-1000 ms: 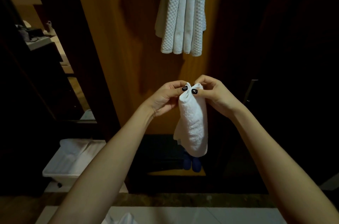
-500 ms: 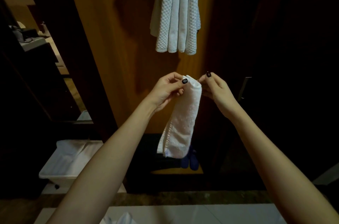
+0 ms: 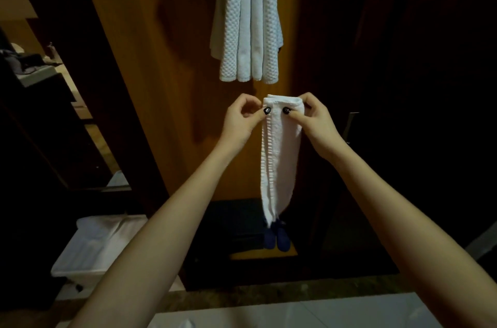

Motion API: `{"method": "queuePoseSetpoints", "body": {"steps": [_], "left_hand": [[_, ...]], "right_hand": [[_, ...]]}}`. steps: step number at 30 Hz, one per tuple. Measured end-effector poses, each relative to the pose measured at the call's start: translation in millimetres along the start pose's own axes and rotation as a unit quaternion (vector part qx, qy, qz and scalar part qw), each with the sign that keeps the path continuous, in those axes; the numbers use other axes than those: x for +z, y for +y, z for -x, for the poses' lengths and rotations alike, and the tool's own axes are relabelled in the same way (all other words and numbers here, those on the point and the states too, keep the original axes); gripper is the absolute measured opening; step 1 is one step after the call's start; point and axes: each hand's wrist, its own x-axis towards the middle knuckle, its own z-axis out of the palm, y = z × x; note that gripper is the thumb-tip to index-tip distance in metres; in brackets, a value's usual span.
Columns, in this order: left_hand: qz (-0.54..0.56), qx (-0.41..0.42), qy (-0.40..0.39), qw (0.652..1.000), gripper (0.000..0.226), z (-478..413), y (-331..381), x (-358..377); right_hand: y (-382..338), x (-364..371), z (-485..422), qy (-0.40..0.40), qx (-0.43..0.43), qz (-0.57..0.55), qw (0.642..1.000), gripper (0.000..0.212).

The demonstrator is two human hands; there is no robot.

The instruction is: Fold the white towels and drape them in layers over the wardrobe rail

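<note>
A small white towel (image 3: pixel 279 155), folded into a narrow strip, hangs straight down in front of me inside the wardrobe. My left hand (image 3: pixel 243 119) pinches its top left corner and my right hand (image 3: pixel 313 119) pinches its top right corner, thumbs on the near side. Above it, several white waffle-textured towels (image 3: pixel 248 21) hang in layers from the top of the frame; the rail itself is out of view.
The wooden back panel of the wardrobe (image 3: pixel 166 85) is behind the towels. A white bin (image 3: pixel 91 249) stands low at the left. Dark blue slippers (image 3: pixel 277 239) sit on the wardrobe floor. A pale surface (image 3: pixel 322 314) runs along the bottom edge.
The towel was bunched between my hands, then swung left in my left hand alone. Now both hands hold its top edge spread flat and it hangs straight.
</note>
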Motion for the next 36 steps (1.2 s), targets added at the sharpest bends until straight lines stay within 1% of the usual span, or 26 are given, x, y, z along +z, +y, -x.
{"method": "queuePoseSetpoints", "body": {"steps": [2,5,6,9,13,15,17,19,22,26,28,29,31,32,33,35,36], "left_hand": [[-0.059,0.006,0.006,0.998,0.011,4,-13,4],[-0.093,-0.019,-0.049,0.994,0.004,17,-35,13],[-0.099,-0.026,-0.056,0.993,0.005,21,-41,17],[-0.1,-0.039,-0.041,0.993,0.017,29,-52,28],[-0.153,0.007,-0.036,0.988,0.021,32,-52,35],[-0.158,0.027,-0.008,0.987,0.022,33,-47,38],[-0.131,0.03,0.03,0.99,0.027,32,-43,39],[-0.07,0.01,0.04,0.997,0.03,30,-38,39],[-0.008,-0.005,-0.006,1.0,0.027,27,-32,34],[0.025,-0.012,-0.077,0.997,0.021,26,-28,27],[0.056,-0.025,-0.102,0.993,0.012,28,-27,28],[0.077,-0.04,-0.11,0.99,0.011,29,-26,29],[0.109,-0.079,-0.119,0.984,0.03,31,-21,32],[0.123,-0.096,-0.122,0.98,0.037,31,-18,34],[0.147,-0.101,-0.123,0.976,0.036,30,-15,36],[0.175,-0.085,-0.112,0.974,0.021,29,-6,40],[0.165,-0.069,-0.094,0.979,0.015,27,-1,42]], "right_hand": [[3,1,-6,0.017,0.006,-0.004,1.0,0.015],[6,1,-11,0.061,0.014,-0.021,0.998,0.016],[6,0,-12,0.074,0.014,-0.029,0.997,0.016],[7,-3,-14,0.108,0.007,-0.052,0.993,0.017],[2,-2,-17,0.135,-0.005,-0.073,0.988,0.015],[-3,-1,-21,0.141,-0.017,-0.076,0.987,0.016],[-9,-1,-24,0.141,-0.022,-0.082,0.986,0.016],[-14,-4,-26,0.136,-0.025,-0.086,0.987,0.016],[-20,-13,-27,0.126,-0.026,-0.078,0.989,0.02],[-23,-20,-27,0.112,-0.01,-0.064,0.992,0.022],[-24,-20,-25,0.12,-0.005,-0.062,0.991,0.023],[-25,-20,-25,0.127,-0.003,-0.064,0.99,0.023],[-26,-20,-23,0.137,-0.001,-0.065,0.988,0.024],[-27,-21,-22,0.136,-0.003,-0.061,0.989,0.025],[-27,-20,-21,0.132,-0.006,-0.054,0.99,0.025],[-26,-16,-19,0.126,-0.01,-0.038,0.991,0.025],[-24,-14,-18,0.125,-0.012,-0.03,0.992,0.025]]}}
